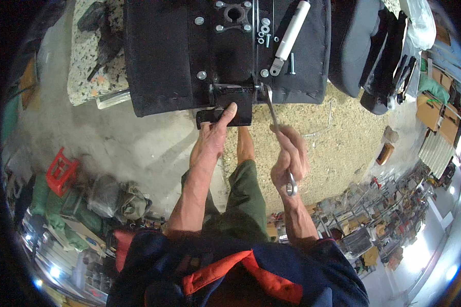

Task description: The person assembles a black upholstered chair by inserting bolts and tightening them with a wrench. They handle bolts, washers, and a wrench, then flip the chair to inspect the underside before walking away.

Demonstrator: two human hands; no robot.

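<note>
My right hand [290, 156] is closed around a combination wrench [272, 110]. The wrench's far end meets a bolt head at the right side of a black metal bracket [239, 106]. With its ring end, the tool sticks out below my fist. My left hand [217, 128] grips the bracket's near edge, thumb on top and fingers hidden underneath. The bracket is joined to a black upholstered seat base [161, 56], which lies underside up. Bolted to the base is a black plate [234, 16] with a round hole.
On the seat base lie a white gas cylinder [292, 36], a long bolt [293, 64] and several loose nuts and washers [264, 29]. Black padded parts [356, 46] stand at the right. A red plastic stool [61, 171] is on the floor at left; cardboard boxes [429, 110] sit far right.
</note>
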